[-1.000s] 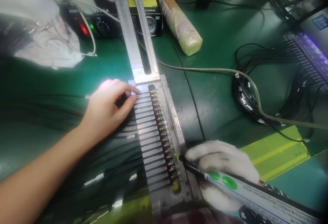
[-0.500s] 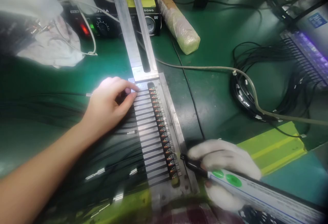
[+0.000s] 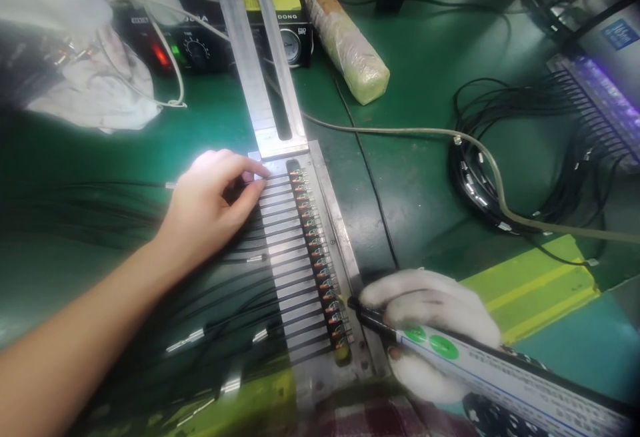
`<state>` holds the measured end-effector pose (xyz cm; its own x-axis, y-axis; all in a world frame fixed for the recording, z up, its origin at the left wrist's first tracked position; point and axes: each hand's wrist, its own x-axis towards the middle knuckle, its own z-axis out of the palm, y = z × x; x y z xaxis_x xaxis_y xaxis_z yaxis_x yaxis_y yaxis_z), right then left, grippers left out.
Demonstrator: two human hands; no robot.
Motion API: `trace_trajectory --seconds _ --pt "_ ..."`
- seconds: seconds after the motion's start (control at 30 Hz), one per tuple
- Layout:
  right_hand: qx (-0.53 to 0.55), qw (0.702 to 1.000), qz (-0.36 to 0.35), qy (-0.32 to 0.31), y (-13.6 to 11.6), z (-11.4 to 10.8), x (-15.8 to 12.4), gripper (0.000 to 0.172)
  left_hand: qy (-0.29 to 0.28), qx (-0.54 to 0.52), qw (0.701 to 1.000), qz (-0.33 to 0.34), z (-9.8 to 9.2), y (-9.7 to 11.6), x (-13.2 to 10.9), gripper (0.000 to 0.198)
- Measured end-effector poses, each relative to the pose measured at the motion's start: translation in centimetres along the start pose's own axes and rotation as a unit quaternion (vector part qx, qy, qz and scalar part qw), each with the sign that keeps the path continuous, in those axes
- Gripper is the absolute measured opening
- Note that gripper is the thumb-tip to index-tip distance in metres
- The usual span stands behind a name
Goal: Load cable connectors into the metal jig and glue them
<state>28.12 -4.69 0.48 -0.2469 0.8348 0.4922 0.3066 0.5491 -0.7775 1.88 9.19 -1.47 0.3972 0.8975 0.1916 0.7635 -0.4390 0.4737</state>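
My bare left hand (image 3: 210, 200) pinches a thin black cable (image 3: 277, 176) between thumb and forefinger at the far end of a metal fixture. Several such cables lie side by side across the fixture (image 3: 295, 265). Their stripped ends, with copper-coloured and bare wire, line up over its dark slot (image 3: 320, 260). My right hand (image 3: 430, 303), in a white glove, is closed around a pen-shaped tool (image 3: 480, 363) with a white label, green round stickers and a black nozzle. The nozzle tip is by the fixture's right rail, near the lower wire ends; whether they touch I cannot tell.
A hinged metal frame (image 3: 240, 57) rises from the fixture's far end, before a black control box (image 3: 195, 47) with lit lamps. A wrapped block (image 3: 347, 43) lies behind. At right are a coiled black cable bundle (image 3: 475, 190), a grey cord (image 3: 400, 131) and yellow-green tape (image 3: 540, 273).
My right hand and the tool have shifted slightly left and up, bringing the nozzle nearer the wire ends. The left hand keeps its pinch at the same cable.
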Motion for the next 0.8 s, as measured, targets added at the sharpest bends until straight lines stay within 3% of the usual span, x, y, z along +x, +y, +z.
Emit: trace_trajectory --seconds 0.2,0.8 --pt "0.014 1.000 -0.004 -0.023 0.09 -0.28 -0.30 0.021 0.000 -0.002 1.000 0.003 -0.05 -0.13 0.03 0.019" --pt "0.013 1.000 0.018 -0.005 -0.43 -0.11 -0.27 0.018 0.001 -0.010 1.000 0.012 -0.03 -0.37 0.06 0.017"
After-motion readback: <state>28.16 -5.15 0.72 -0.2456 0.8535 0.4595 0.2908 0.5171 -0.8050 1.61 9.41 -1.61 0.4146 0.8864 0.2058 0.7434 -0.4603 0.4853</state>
